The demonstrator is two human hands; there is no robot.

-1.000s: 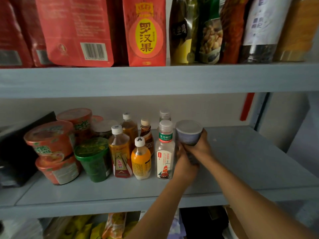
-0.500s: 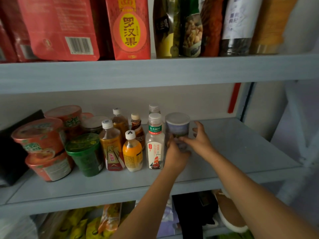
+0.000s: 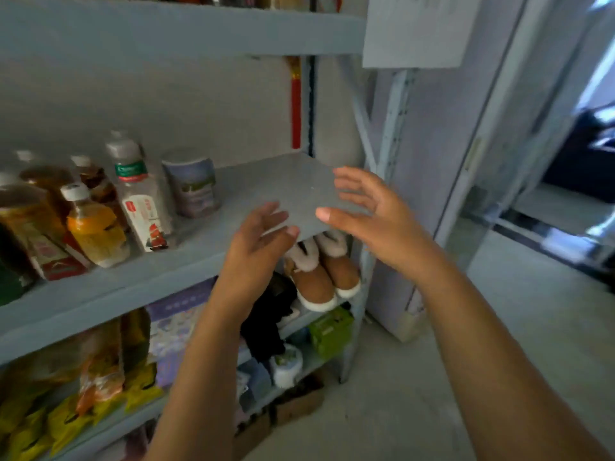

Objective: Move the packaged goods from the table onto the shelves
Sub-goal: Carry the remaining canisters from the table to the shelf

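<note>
We face a grey shelf (image 3: 273, 191) against a pale wall (image 3: 199, 104), with bare floor (image 3: 432, 377) to the right. The cup (image 3: 193, 184) stands upright on the shelf, just beside the clear bottle (image 3: 139, 194) at the right end of a row of bottles. Our left hand (image 3: 256, 247) hovers at the shelf's front edge, grip loose, fingers straight, holding nothing. Our right hand (image 3: 372, 211) hangs near it over the shelf's right corner, fingers spread, grip empty. Both hands are apart from the cup. Boots (image 3: 319, 271) sit under the shelf.
</note>
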